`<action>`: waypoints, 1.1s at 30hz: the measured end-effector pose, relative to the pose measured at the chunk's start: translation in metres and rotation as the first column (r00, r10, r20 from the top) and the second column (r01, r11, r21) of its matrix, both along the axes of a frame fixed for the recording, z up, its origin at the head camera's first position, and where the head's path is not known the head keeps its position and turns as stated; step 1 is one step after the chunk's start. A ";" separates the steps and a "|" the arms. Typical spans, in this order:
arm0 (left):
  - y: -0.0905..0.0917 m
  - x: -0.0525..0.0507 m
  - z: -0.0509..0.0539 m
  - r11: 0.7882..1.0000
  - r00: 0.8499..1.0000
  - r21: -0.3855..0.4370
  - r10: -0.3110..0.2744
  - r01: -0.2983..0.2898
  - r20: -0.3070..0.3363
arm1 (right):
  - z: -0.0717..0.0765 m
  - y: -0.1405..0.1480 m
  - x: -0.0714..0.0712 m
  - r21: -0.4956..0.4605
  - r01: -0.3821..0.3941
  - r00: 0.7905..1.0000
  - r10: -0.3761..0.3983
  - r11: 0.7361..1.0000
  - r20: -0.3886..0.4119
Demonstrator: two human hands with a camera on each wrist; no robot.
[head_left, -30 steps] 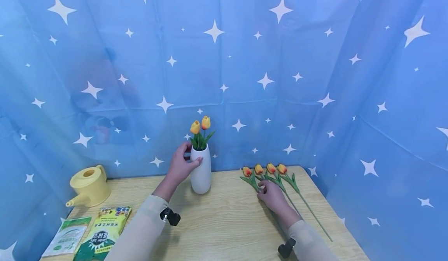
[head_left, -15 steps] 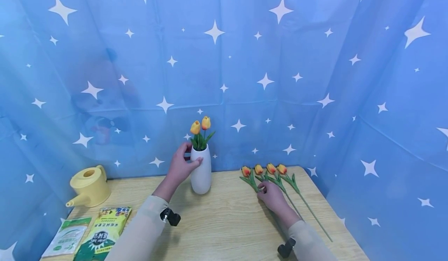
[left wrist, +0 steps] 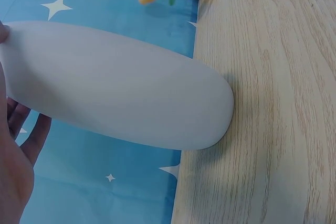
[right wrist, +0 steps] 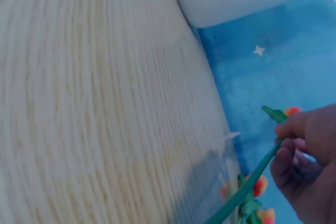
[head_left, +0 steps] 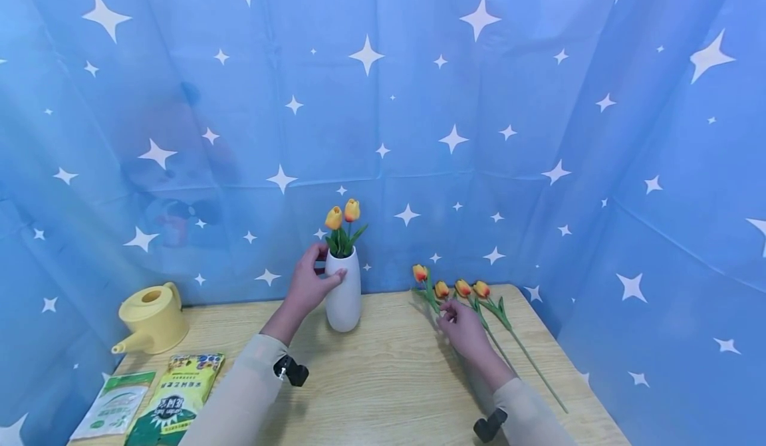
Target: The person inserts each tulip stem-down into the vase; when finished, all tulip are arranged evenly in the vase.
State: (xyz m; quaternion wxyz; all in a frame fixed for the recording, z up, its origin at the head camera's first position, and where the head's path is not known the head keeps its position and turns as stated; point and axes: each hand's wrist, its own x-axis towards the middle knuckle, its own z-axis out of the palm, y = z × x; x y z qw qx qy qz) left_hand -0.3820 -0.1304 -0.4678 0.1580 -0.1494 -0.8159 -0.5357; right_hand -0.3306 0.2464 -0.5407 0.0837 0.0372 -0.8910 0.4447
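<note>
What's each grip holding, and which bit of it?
The left grip holds the white vase around its upper part; the right grip pinches a tulip by its stem.

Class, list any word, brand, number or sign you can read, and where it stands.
Nothing can be quoted with certainty.
Yellow-green bag: upside-down print, too small and blurred to read.
White packet: print too small and blurred to read.
Vase, watering can: no lettering visible.
Curtain: white stars, no words visible.
</note>
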 end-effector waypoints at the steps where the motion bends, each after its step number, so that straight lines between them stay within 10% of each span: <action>1: 0.000 0.000 0.000 1.000 1.000 0.001 -0.001 0.001 0.002 | 0.002 -0.001 0.001 -0.007 0.004 1.000 -0.004 1.000 -0.005; 33: 0.000 0.001 0.000 1.000 1.000 0.015 -0.011 0.011 -0.013 | 0.043 -0.037 0.014 -0.327 -0.055 0.966 -0.032 0.944 -0.256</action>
